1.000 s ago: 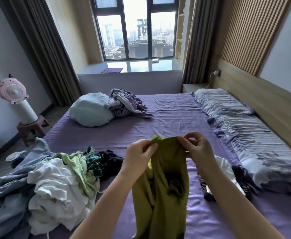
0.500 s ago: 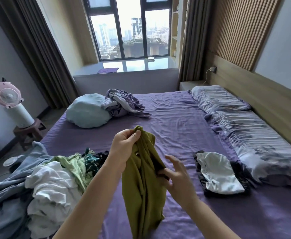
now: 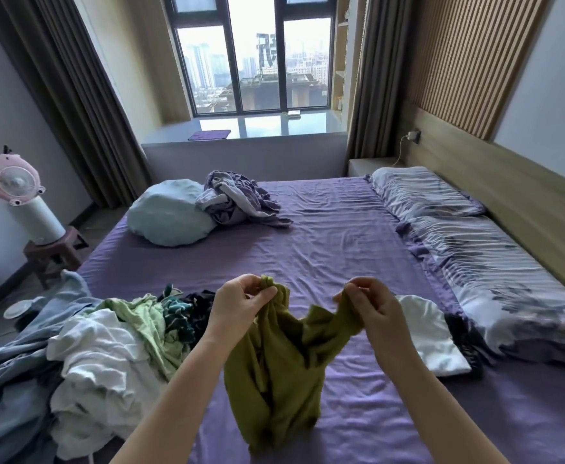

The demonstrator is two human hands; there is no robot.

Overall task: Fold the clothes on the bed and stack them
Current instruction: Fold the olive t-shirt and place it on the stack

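Your left hand [image 3: 241, 304] and right hand [image 3: 370, 308] each pinch a bunched top edge of the olive-green garment [image 3: 274, 373], soft knit that sags between your fingers and hangs in crumpled folds to the wrinkled purple sheet [image 3: 334, 236]. Left of your fingers lies a heap of unfolded clothes [image 3: 100, 346]; just right, a folded white piece [image 3: 431, 336] rests on something dark. Beyond, a pale blue pillow [image 3: 167, 216] touches rumpled lilac fabric [image 3: 237, 199] near the window [image 3: 257, 61].
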